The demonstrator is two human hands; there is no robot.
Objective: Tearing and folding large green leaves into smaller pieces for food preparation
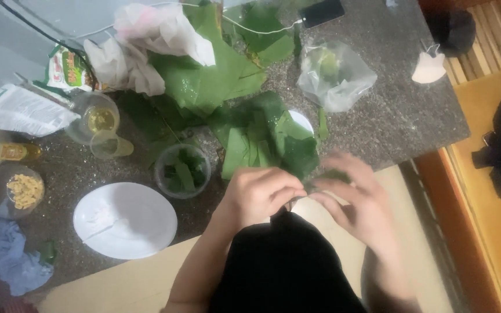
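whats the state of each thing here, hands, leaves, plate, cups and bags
left hand: closed on a green leaf piece
right hand: pinching the same leaf piece, blurred
white plate: almost bare
clear cup: upright, leaf bits inside
small bowl: holds yellow crumbs
plastic bag: crumpled, lying flat

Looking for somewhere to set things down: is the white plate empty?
Nearly empty: the white plate shows bare white surface, with only a faint smear.
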